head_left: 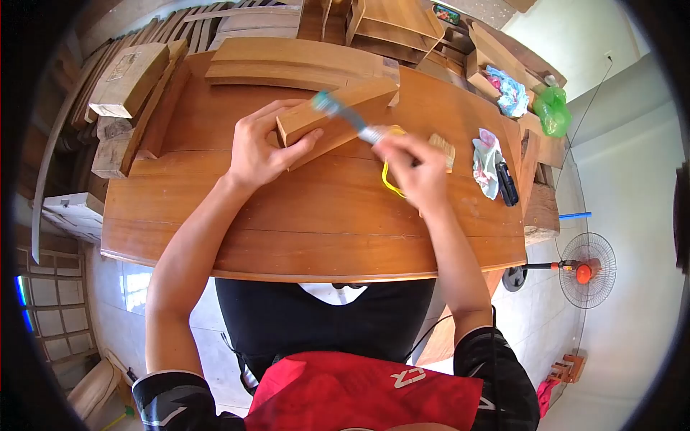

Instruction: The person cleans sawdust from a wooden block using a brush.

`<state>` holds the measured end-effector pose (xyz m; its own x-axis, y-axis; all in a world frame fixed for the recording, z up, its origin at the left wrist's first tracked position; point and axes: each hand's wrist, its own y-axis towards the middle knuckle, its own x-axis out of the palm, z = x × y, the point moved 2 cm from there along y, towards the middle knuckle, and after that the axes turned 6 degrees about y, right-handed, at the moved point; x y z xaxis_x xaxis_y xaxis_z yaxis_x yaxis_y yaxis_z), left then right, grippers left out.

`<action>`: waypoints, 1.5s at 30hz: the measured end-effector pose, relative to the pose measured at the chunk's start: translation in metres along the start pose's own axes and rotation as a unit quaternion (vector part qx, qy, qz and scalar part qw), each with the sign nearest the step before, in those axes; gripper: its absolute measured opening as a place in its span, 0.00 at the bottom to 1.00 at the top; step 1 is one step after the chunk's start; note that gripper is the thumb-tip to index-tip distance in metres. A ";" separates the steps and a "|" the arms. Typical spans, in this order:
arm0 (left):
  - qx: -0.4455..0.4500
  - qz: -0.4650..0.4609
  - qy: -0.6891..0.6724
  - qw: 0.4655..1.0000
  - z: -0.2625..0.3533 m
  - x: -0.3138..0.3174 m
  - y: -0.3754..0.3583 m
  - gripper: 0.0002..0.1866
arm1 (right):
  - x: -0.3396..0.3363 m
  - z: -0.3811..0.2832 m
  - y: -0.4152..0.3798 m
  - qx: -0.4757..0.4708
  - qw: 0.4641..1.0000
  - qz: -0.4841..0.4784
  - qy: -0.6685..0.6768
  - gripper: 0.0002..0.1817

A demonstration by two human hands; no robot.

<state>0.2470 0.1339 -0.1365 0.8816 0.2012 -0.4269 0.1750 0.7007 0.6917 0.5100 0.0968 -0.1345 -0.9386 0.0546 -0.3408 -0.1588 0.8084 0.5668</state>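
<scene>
My left hand (269,144) is wrapped round the near left end of a wooden block (341,108), which lies at a slant over the brown table (309,230). In my right hand (417,165) is a brush-like tool (352,118), blurred by motion. Its teal end is over the top face of the block. A yellow cord (387,179) lies beside my right hand, and a small pale wooden piece (443,151) is just behind that hand, partly hidden.
Long wooden beams (287,65) lie along the table's back edge, and thick blocks (129,79) are stacked at the left. A crumpled cloth (486,161) and a black object (507,184) lie at the right. Beyond stand a green bag (552,111) and a fan (587,271).
</scene>
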 end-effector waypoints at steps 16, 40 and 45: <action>-0.019 -0.013 0.014 1.000 0.001 -0.004 -0.002 0.15 | -0.028 0.029 0.008 0.101 0.993 0.059 0.025 0.11; 0.009 -0.004 0.009 1.000 -0.001 -0.004 -0.005 0.21 | -0.051 0.051 0.005 0.154 0.986 0.070 -0.004 0.11; 0.022 -0.009 0.006 1.000 -0.002 -0.005 -0.003 0.21 | -0.048 0.031 0.004 0.124 0.992 -0.005 -0.001 0.11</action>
<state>0.2413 0.1327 -0.1377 0.8726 0.1979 -0.4466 0.2101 0.6733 0.7089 0.5637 0.1160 -0.1392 -0.9367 0.0463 -0.3472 -0.0883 0.9280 0.3619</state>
